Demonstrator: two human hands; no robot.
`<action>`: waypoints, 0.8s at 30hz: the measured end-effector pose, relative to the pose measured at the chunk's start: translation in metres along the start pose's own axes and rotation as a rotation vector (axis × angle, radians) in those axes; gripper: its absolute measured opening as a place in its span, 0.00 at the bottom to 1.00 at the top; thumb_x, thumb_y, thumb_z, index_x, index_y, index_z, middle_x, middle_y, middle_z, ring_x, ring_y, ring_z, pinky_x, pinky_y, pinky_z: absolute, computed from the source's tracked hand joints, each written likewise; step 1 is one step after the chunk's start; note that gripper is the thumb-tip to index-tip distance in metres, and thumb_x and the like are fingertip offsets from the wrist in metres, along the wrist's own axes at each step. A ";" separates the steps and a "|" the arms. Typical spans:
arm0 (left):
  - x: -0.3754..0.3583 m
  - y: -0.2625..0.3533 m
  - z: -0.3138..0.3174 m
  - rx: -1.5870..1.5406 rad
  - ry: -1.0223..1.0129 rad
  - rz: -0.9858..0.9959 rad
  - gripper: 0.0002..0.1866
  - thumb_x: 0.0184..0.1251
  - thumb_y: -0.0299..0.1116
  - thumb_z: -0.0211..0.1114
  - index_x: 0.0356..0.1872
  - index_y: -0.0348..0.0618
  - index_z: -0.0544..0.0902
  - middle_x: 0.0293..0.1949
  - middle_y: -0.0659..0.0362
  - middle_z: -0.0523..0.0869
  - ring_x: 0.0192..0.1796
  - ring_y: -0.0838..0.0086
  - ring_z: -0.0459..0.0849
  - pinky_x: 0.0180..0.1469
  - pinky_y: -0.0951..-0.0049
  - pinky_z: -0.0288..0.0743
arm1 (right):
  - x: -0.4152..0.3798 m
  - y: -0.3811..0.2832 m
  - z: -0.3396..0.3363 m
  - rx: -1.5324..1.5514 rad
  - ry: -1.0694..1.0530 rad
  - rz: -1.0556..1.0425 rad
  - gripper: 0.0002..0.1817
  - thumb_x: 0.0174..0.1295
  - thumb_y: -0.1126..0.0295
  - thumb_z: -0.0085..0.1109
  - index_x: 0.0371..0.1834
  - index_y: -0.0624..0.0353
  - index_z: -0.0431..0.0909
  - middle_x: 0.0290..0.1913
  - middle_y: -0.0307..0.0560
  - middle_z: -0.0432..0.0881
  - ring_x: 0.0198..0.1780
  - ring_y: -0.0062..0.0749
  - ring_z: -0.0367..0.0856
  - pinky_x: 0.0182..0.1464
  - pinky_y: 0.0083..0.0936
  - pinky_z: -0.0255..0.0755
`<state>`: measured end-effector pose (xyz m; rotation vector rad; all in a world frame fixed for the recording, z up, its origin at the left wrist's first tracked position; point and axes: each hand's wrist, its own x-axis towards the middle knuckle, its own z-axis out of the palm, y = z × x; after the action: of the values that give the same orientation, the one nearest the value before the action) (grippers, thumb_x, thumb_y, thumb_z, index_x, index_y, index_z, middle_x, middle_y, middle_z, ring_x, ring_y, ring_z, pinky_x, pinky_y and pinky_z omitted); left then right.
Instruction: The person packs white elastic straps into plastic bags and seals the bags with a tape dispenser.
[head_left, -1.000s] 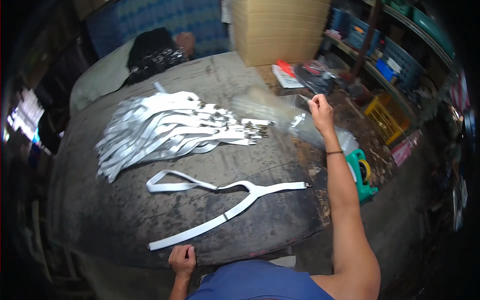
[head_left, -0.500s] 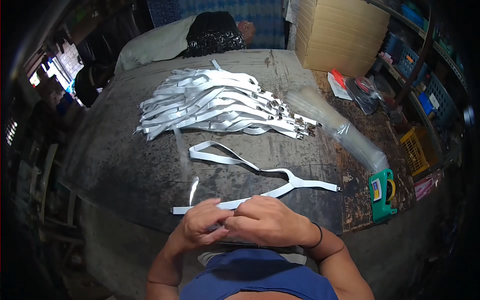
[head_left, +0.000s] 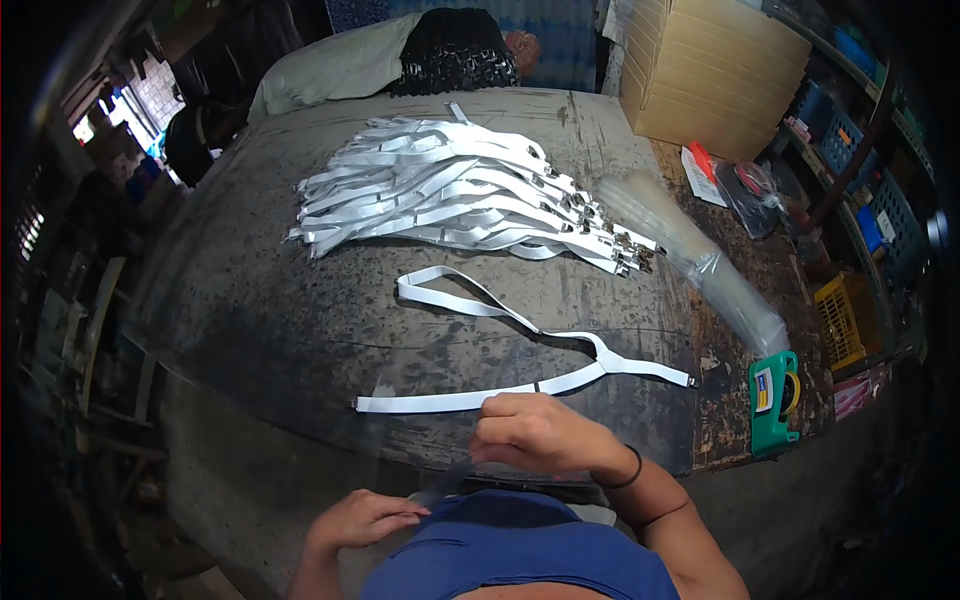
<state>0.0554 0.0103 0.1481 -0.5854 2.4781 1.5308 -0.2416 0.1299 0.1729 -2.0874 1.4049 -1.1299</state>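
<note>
A thin, see-through plastic piece (head_left: 446, 484) stretches between my hands at the table's front edge; it looks like a clear bag, though its outline is faint. My left hand (head_left: 368, 518), lower and nearer my body, pinches one end. Higher up, my right hand (head_left: 540, 432) has its fingers curled round the other end. Just beyond it, one pair of white suspenders (head_left: 440, 403) with metal clips lies spread on the table, one strap looped back. Farther off is a large pile of white suspenders (head_left: 430, 190), their clips gathered toward the right.
Clear plastic bags (head_left: 738, 292) lie in a long stack on the right of the table (head_left: 240, 330). A green tape dispenser (head_left: 773, 405) stands at the right front edge. A cardboard box (head_left: 715, 75), black straps (head_left: 455, 60) and a shelf with baskets stand farther back.
My hands were close together over the near strap; now the left has dropped down and left, drawing the clear plastic out between them. The view has shifted slightly.
</note>
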 end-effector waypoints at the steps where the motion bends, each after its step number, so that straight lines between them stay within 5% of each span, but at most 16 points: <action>1: 0.010 -0.018 0.008 0.005 -0.154 -0.075 0.16 0.67 0.34 0.69 0.53 0.42 0.85 0.45 0.51 0.90 0.48 0.61 0.90 0.52 0.67 0.81 | 0.002 0.002 0.007 0.032 0.007 0.002 0.07 0.59 0.68 0.69 0.32 0.56 0.80 0.29 0.42 0.74 0.32 0.39 0.79 0.34 0.35 0.72; 3: 0.030 -0.036 0.019 0.001 -0.385 -0.186 0.29 0.67 0.40 0.69 0.68 0.45 0.75 0.59 0.49 0.84 0.64 0.62 0.81 0.63 0.65 0.74 | 0.006 0.006 0.016 0.003 0.022 0.006 0.07 0.59 0.69 0.69 0.32 0.56 0.80 0.29 0.42 0.74 0.33 0.39 0.79 0.34 0.35 0.72; 6: 0.053 -0.069 0.040 -0.305 -0.307 0.035 0.34 0.68 0.40 0.68 0.73 0.42 0.67 0.66 0.52 0.79 0.68 0.66 0.76 0.69 0.67 0.69 | 0.006 0.009 0.018 -0.065 0.049 0.024 0.06 0.58 0.71 0.69 0.33 0.57 0.80 0.29 0.43 0.74 0.33 0.40 0.79 0.34 0.35 0.72; 7: 0.057 -0.084 0.048 -0.677 -0.367 -0.035 0.38 0.68 0.41 0.68 0.75 0.39 0.64 0.70 0.52 0.73 0.72 0.69 0.69 0.72 0.66 0.64 | 0.005 0.010 0.016 -0.103 0.053 0.030 0.06 0.58 0.72 0.69 0.34 0.58 0.80 0.29 0.44 0.73 0.33 0.41 0.78 0.34 0.35 0.72; 10: 0.052 -0.143 0.070 -0.696 -0.449 -0.210 0.40 0.67 0.42 0.69 0.76 0.38 0.62 0.71 0.53 0.73 0.74 0.68 0.67 0.75 0.65 0.58 | 0.000 0.007 -0.002 -0.122 0.140 0.107 0.05 0.59 0.74 0.68 0.34 0.59 0.80 0.30 0.44 0.74 0.32 0.41 0.78 0.34 0.34 0.72; 13: 0.009 -0.225 0.084 -0.876 -0.251 -0.393 0.41 0.66 0.45 0.70 0.75 0.38 0.63 0.70 0.51 0.74 0.74 0.64 0.68 0.75 0.64 0.58 | -0.009 0.010 -0.017 -0.114 0.218 0.201 0.06 0.59 0.72 0.68 0.33 0.59 0.79 0.29 0.45 0.75 0.32 0.42 0.79 0.33 0.34 0.72; 15: 0.000 -0.216 0.076 -1.073 -0.085 -0.483 0.42 0.64 0.47 0.71 0.75 0.38 0.64 0.70 0.49 0.74 0.74 0.62 0.69 0.75 0.64 0.59 | -0.012 0.014 -0.018 -0.114 0.263 0.263 0.07 0.59 0.70 0.68 0.31 0.58 0.78 0.29 0.46 0.75 0.32 0.43 0.79 0.33 0.36 0.73; 17: -0.006 -0.173 0.048 0.551 -0.344 -0.751 0.44 0.58 0.51 0.75 0.71 0.36 0.69 0.69 0.46 0.74 0.71 0.56 0.73 0.73 0.63 0.63 | -0.010 0.016 -0.011 -0.171 0.188 0.241 0.07 0.59 0.70 0.67 0.31 0.58 0.78 0.30 0.46 0.76 0.33 0.44 0.80 0.34 0.37 0.73; 18: -0.008 -0.164 0.040 0.541 -0.345 -0.756 0.44 0.58 0.51 0.75 0.71 0.36 0.69 0.69 0.46 0.74 0.71 0.56 0.73 0.73 0.63 0.63 | -0.009 0.016 -0.006 -0.229 0.115 0.217 0.07 0.59 0.71 0.67 0.31 0.59 0.77 0.30 0.46 0.76 0.33 0.44 0.80 0.34 0.37 0.74; 20: -0.007 -0.148 0.020 0.158 0.012 -0.509 0.47 0.53 0.57 0.76 0.68 0.36 0.72 0.66 0.45 0.77 0.67 0.51 0.77 0.69 0.59 0.69 | -0.004 0.021 0.013 -0.232 0.032 0.179 0.07 0.59 0.71 0.66 0.31 0.59 0.78 0.31 0.47 0.77 0.34 0.45 0.81 0.35 0.38 0.74; 24: 0.040 -0.036 0.003 0.175 0.561 0.202 0.41 0.48 0.50 0.81 0.63 0.40 0.78 0.58 0.46 0.82 0.63 0.55 0.79 0.66 0.61 0.72 | 0.013 0.015 0.040 -0.219 -0.151 0.107 0.05 0.59 0.70 0.64 0.30 0.59 0.78 0.31 0.49 0.78 0.36 0.48 0.82 0.38 0.40 0.75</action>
<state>0.0338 -0.0104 0.1037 -0.8525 3.1347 1.3249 -0.2168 0.1067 0.1439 -2.1627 1.6060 -0.7896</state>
